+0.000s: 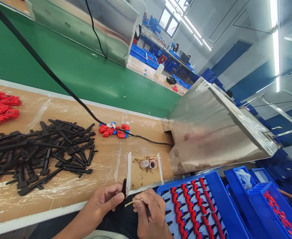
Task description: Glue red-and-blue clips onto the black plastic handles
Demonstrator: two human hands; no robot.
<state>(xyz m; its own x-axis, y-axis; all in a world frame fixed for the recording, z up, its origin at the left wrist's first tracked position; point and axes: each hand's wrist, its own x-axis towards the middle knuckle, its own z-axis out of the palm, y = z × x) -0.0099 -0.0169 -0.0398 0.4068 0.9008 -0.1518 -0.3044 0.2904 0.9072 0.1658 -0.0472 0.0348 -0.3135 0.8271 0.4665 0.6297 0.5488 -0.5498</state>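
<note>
In the head view my left hand (111, 199) is closed round a slim black plastic part (124, 188), held upright between thumb and fingers just past the table's front edge. My right hand (149, 210) pinches a thin pale stick (129, 203), perhaps a cotton swab. Its tip points left, close to the black part; whether they touch I cannot tell. Beyond the hands stand two small cups, a clear one (144, 164) and one with dark contents (152, 164), on a stained, taped sheet (138, 179). A heap of similar black parts (58, 146) lies to the left.
Red parts (3, 106) sit far left, and red-and-blue pieces (114, 130) lie near a black cable (86, 108). At right, a blue tray (210, 186) holds rows of red-and-black assemblies, with blue bins (260, 199) beyond. A metal panel (210, 129) rises behind the tray.
</note>
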